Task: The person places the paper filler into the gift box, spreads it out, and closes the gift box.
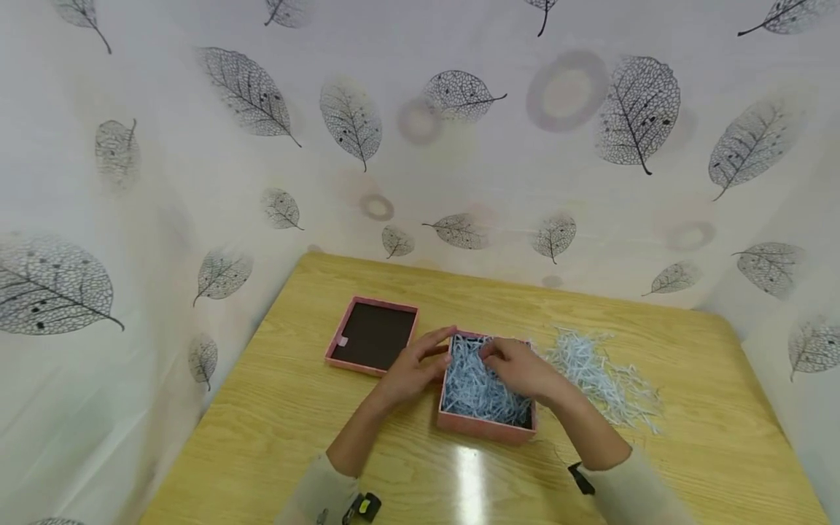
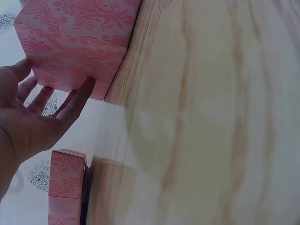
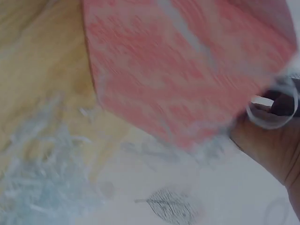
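A pink patterned box (image 1: 485, 428) stands uncovered on the table, filled with pale blue shredded paper (image 1: 482, 390). My left hand (image 1: 412, 368) touches the box's left side; in the left wrist view its fingers (image 2: 83, 101) lie spread and fairly straight against the pink wall (image 2: 77, 51). My right hand (image 1: 521, 368) reaches over the right rim, its fingers bent down into the shreds. The right wrist view is blurred, with a loop of paper strip (image 3: 272, 125) by the right hand (image 3: 269, 138); its fingertips are partly hidden.
Left of the box lies its pink lid (image 1: 374, 335), dark inside facing up. A loose pile of shredded paper (image 1: 600, 375) is spread to the right of the box. Leaf-patterned wall covering (image 1: 420, 175) surrounds the wooden table (image 1: 275, 430) at the back and sides.
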The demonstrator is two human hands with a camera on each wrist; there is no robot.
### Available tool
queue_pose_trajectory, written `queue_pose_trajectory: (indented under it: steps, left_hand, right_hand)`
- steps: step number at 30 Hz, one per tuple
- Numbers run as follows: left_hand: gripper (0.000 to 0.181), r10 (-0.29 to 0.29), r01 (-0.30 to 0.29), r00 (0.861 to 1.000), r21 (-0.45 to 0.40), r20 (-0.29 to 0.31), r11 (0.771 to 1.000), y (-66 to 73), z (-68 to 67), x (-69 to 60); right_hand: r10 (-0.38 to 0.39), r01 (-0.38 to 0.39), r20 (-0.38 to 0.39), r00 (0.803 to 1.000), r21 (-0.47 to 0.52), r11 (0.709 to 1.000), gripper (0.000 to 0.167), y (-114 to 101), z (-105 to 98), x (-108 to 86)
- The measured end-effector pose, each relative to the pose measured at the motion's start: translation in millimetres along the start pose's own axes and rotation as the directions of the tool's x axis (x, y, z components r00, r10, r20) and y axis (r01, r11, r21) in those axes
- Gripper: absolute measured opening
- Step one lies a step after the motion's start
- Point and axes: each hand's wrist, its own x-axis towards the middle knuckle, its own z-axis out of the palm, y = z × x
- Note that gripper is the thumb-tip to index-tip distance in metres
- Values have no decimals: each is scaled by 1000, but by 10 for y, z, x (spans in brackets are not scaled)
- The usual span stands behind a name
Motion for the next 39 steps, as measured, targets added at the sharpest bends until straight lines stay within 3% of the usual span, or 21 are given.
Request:
queue_pose_trajectory:
  steps: [8,13,16,19,22,26,30,34,39]
  left_hand:
    - [56,-11,11,1000,-9,-9,1000,29,9,-13]
    - [57,-11,11,1000,-3,-9,1000,30,5,-6]
    - [56,-3,3,1000,-7,0,1000,28,3,-4]
    - [56,11,-11,1000,-5,3,1000,35,3,0]
    - [55,22,-22,1000,1,1,1000,47,6,3]
    - [56,11,-11,1000,-5,3,1000,36,12,-4]
    - [56,16,-16,1000,-4,17,1000,-1,24,0]
    - [55,37,-37,999,7,8,999,-9,20,10]
    - [55,24,-24,1000,9,-6,1000,-1,3,0]
  right_hand:
    - [-64,65,-11,998,113,992,28,-200,-406,-279]
    - [-63,46,88,994,179,983,22,-101,-244,-244]
    - [-41,27,141,989,103,994,22,-8,-22,-163]
    - [-47,54,129,991,-54,997,20,57,167,-55]
    - [-60,81,103,993,-210,974,20,104,292,62]
    - [-54,82,108,993,-284,955,23,131,356,135]
    - [-68,93,110,992,-242,966,18,69,254,53]
    - [-72,88,110,991,-147,985,21,-81,1,-60]
    - [-55,60,46,997,-126,990,22,-160,-243,-82]
